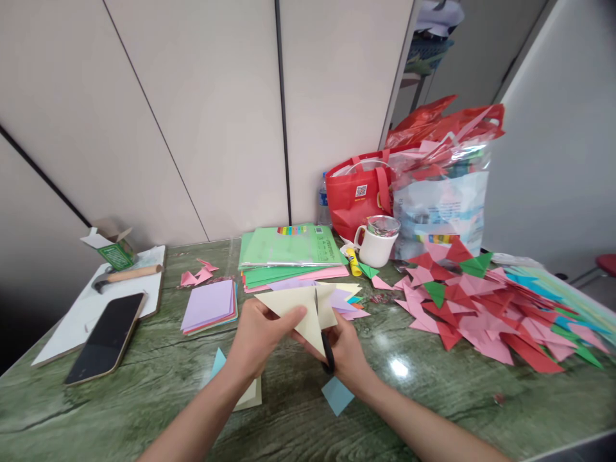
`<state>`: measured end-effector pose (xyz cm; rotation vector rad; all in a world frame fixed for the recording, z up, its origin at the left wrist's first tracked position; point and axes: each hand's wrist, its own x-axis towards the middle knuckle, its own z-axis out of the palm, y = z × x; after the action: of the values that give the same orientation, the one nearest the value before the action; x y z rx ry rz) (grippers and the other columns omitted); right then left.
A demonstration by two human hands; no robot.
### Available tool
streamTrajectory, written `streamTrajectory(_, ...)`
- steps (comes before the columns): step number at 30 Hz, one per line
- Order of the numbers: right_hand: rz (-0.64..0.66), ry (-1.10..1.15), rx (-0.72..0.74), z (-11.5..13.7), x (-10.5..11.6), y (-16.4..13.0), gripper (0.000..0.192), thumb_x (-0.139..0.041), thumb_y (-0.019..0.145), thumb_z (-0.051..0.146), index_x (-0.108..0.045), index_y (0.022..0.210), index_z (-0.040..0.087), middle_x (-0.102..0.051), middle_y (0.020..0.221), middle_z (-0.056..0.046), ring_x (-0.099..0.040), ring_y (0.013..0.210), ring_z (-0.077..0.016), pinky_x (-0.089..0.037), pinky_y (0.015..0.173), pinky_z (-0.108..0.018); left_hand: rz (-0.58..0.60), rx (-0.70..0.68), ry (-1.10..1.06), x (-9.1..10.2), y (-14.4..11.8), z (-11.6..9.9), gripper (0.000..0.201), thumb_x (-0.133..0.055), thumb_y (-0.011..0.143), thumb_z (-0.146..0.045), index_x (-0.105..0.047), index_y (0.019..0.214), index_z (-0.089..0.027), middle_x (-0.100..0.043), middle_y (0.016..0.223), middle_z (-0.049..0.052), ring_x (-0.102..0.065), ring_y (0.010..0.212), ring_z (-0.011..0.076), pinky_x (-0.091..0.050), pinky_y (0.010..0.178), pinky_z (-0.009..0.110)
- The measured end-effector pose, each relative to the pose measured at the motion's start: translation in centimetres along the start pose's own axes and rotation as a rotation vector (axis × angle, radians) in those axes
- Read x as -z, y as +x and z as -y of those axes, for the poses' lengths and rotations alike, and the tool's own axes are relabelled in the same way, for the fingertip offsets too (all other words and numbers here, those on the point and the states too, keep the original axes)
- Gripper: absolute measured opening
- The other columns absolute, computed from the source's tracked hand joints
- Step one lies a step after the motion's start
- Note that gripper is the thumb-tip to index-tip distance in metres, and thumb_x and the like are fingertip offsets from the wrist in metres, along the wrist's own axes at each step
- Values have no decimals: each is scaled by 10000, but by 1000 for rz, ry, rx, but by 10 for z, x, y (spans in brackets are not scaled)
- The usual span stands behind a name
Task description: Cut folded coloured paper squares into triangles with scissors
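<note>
Scissors (326, 343) in the right hand (347, 355) cut up into the cream paper (302, 312), held above the green table (433, 385). Left hand (257, 338) fingers pinch its left edge. Best to hold it flat and cut slowly. Its long side runs left to right, with a corner pointing down.

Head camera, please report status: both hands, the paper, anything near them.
Left hand grips cream paper. Right hand works black-handled scissors, blade in the sheet. Blue scrap below the hands, purple stack to the left.
</note>
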<state>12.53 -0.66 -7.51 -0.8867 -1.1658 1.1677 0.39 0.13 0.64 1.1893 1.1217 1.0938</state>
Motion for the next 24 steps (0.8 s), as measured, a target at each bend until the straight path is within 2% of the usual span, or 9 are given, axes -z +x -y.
streamTrajectory(5, -32, -38, -25, 1, 1, -1, 346, -767, 555, 282, -622, 843, 157, -713, 828, -79, -654, 679, -244, -550, 613, -329, 17, 16, 31, 2, 1, 0, 189, -710, 611, -229, -688, 743, -95, -731, 759, 85, -654, 603, 209, -546, 560, 325)
streamTrajectory(14, -40, -62, -21, 2, 3, -1, 340, -763, 538, 307, -637, 820, 166, -716, 830, -79, -653, 675, -247, -559, 602, -334, 35, 20, 38, 1, 0, -3, 221, -691, 654, -306, -685, 733, -100, -728, 705, 74, -632, 471, 192, -536, 479, 320)
streamTrajectory(19, -42, -60, -15, 5, 2, -1, 313, -757, 534, 305, -633, 789, 171, -715, 784, -67, -643, 634, -233, -554, 581, -326, 17, 24, 68, 1, 0, -2, 161, -694, 653, -262, -664, 605, -111, -684, 531, 45, -610, 401, 173, -502, 417, 258)
streamTrajectory(24, -52, -77, -11, 3, 1, -1, 313, -753, 532, 317, -627, 776, 168, -702, 730, -46, -609, 568, -197, -520, 513, -276, 43, 60, 66, 2, 0, -2, 193, -688, 664, -278, -655, 601, -99, -648, 444, 57, -582, 353, 157, -475, 368, 228)
